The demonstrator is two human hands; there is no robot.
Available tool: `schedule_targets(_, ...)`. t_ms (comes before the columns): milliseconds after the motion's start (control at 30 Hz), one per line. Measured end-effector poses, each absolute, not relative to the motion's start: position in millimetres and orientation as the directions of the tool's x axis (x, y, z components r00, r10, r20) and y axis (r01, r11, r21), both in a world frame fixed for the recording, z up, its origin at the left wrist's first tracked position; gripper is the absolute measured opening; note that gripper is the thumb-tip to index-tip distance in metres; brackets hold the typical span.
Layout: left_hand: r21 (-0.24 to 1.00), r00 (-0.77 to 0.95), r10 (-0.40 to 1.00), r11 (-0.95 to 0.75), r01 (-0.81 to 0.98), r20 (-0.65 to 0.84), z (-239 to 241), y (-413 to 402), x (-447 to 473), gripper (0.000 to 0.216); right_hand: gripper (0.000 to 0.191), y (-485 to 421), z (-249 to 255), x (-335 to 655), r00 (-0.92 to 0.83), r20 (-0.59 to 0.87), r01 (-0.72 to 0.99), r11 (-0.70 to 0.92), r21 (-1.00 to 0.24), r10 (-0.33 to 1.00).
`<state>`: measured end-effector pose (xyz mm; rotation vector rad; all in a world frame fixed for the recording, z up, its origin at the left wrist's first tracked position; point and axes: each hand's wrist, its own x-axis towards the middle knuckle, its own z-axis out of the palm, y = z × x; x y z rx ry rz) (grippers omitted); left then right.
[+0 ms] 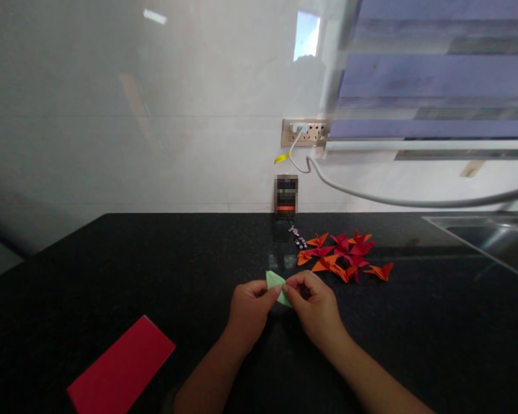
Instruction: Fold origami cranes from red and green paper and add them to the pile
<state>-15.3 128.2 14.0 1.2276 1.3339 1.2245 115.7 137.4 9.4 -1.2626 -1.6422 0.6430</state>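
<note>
- A red paper sheet (pixel 121 368) is seen lying flat on the black countertop (pixel 112 259), at eight o'clock from the hands. Its lower corner is cut off by the bottom edge of the frame.
- The left hand (pixel 250 307) is closed in a pinch, with thumb and forefinger clamped on the left side of a green folded paper (pixel 276 283). The other fingers are curled under and hidden.
- The green folded paper is held between both hands, one pointed tip showing at eleven o'clock. Its lower part is covered by fingertips, so the folds cannot be made out, nor whether it rests on the countertop.
- A small dark object (pixel 286 196) against the wall at twelve o'clock is blurred beyond recognition.
- The right hand (pixel 313 305) is likewise pinched shut on the paper's right side, close against the left hand's fingertips.
- A pile of red and orange folded pieces (pixel 345 256) is spread at one o'clock from the hands, near but apart.
- A steel sink (pixel 491 236) at three o'clock is cut off by the right edge.
</note>
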Motion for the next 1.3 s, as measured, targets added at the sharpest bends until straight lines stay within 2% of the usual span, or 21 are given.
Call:
schedule_targets(133, 0.998, -0.107, 0.994, 0.012, 0.063, -0.005, 18, 127, -15, 0.019, 0.011, 138, 8, 114, -0.069, 0.384, 0.447, 0.373, -0.813, 0.921)
schedule_targets(267, 1.000, -0.105, 0.994, 0.029, 0.001, -0.029, 20, 127, -14, 0.018, 0.009, 139, 4, 114, -0.011, 0.323, 0.413, 0.298, -0.861, 0.946)
schedule_targets(333, 1.000, -0.111, 0.993, 0.028, -0.003, -0.028, 20, 127, -14, 0.019, 0.010, 139, 3, 115, -0.013, 0.362, 0.410, 0.335, -0.848, 0.932)
schedule_targets(500, 0.999, -0.161, 0.987, 0.014, 0.039, -0.008, 23, 126, -13, 0.023, 0.016, 138, 5, 116, -0.142, 0.602, 0.500, 0.581, -0.642, 0.786)
schedule_targets(733, 1.000, -0.208, 0.978, 0.004, 0.006, -0.003, 20, 127, -14, 0.024, 0.020, 134, 13, 113, -0.213, 0.675, 0.648, 0.619, -0.443, 0.707)
schedule_targets(867, 0.999, -0.197, 0.980, 0.005, -0.036, -0.012, 20, 127, -14, 0.021, 0.019, 132, 14, 114, -0.239, 0.702, 0.656, 0.644, -0.393, 0.671)
schedule_targets(967, 0.999, -0.183, 0.983, 0.016, -0.049, -0.025, 20, 128, -14, 0.019, 0.016, 133, 14, 114, -0.242, 0.708, 0.620, 0.667, -0.413, 0.664)
schedule_targets(1133, 0.998, -0.122, 0.992, 0.030, -0.061, -0.038, 18, 128, -15, 0.016, 0.012, 134, 16, 113, -0.216, 0.635, 0.498, 0.643, -0.582, 0.742)
schedule_targets(1300, 0.994, -0.051, 0.997, 0.052, -0.091, -0.057, 18, 129, -17, 0.018, 0.011, 135, 17, 114, -0.214, 0.548, 0.506, 0.572, -0.646, 0.809)
